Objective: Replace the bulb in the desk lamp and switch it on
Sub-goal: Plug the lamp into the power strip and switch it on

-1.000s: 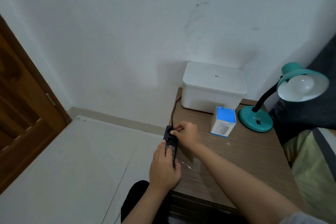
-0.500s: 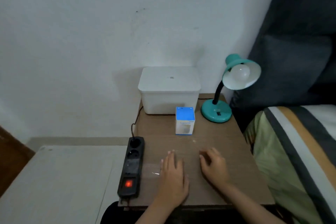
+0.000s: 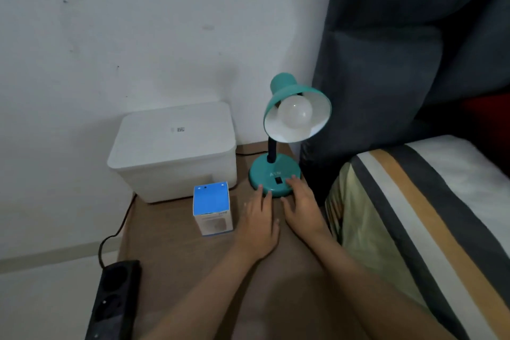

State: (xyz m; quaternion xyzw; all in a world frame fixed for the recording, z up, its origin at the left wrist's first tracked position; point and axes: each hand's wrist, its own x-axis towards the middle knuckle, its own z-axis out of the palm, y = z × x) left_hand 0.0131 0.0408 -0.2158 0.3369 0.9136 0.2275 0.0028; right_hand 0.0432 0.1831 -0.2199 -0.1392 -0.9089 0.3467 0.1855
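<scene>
A teal desk lamp [image 3: 273, 174] stands at the back right of the wooden bedside table [image 3: 176, 265]. A white bulb [image 3: 294, 113] sits unlit in its shade, and a black rocker switch [image 3: 278, 180] is on the base. My left hand [image 3: 259, 225] lies flat with its fingertips touching the front left of the base. My right hand [image 3: 302, 207] is spread at the front right of the base, one fingertip just right of the switch. Neither hand holds anything. A blue-topped bulb box [image 3: 212, 208] stands upright left of my hands.
A white lidded storage box [image 3: 174, 150] sits against the wall behind the bulb box. A black power strip [image 3: 113, 301] lies on the table's left edge with its cord running back. A bed with a striped blanket [image 3: 414, 223] and a dark headboard [image 3: 400, 63] is on the right.
Both hands left the power strip, crossed the table and now reach the lamp's base. The view has swung right toward the lamp and bed.
</scene>
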